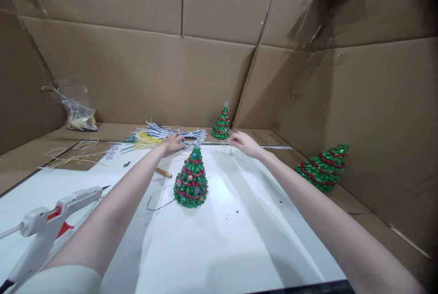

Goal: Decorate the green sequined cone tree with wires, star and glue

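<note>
My left hand (173, 142) lies with its fingers stretched over a bundle of thin wires (191, 135), white, blue and yellow, at the far side of the white board. Farther right, my right hand (242, 142) is closed in a pinch at a few thin pale wires (226, 144); the fingertips are small and partly hidden. Between my forearms stands a small green Christmas tree (190, 182) with red garland, baubles and a silvery star. A second, similar tree (221, 124) stands upright just beyond my right hand.
A third tree (323, 168) leans toward the cardboard wall at right. At left lie a white glue gun (58, 216), loose wires on a cardboard piece (77, 157) and a clear plastic bag (79, 107). A wooden stick (164, 173) and a dark wire (159, 208) lie near the middle tree.
</note>
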`<state>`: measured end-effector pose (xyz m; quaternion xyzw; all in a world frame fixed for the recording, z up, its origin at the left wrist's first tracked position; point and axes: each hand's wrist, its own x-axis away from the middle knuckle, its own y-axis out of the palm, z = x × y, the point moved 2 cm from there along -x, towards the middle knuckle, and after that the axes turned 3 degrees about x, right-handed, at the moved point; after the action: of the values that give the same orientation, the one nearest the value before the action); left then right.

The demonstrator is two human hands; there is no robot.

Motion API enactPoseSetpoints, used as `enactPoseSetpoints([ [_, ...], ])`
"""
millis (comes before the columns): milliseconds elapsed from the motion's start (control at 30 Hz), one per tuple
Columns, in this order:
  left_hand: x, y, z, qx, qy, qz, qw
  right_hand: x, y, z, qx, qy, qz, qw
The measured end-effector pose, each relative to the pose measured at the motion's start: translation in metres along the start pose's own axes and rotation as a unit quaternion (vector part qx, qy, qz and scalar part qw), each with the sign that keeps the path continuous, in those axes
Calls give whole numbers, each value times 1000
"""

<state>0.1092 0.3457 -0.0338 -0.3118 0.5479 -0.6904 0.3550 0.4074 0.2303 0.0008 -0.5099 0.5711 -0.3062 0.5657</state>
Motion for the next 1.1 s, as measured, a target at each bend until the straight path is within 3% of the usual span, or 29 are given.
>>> enactPoseSetpoints([
  [267, 3, 4, -1, -5, 14, 73, 997, 38, -78, 17, 34, 29, 60, 997],
  [400, 9, 3, 5, -6, 24, 110, 994, 65, -118, 29, 49, 71, 120, 989],
  [533, 19, -8, 21, 12, 54, 156, 986, 89, -147, 30, -23, 133, 224, 965],
  [700, 44, -26, 39, 82, 87, 169, 978, 105, -166, 22, -72, 171, 288, 940],
  [833, 81, -39, 48, 176, 114, 169, 963, 111, -178, 10, -98, 177, 314, 928],
  [1000, 131, -66, 73, 271, 168, 193, 928, 115, -195, -29, -105, 153, 328, 926],
  [1100, 154, -87, 92, 255, 211, 212, 920, 113, -199, -50, -96, 131, 307, 938],
])
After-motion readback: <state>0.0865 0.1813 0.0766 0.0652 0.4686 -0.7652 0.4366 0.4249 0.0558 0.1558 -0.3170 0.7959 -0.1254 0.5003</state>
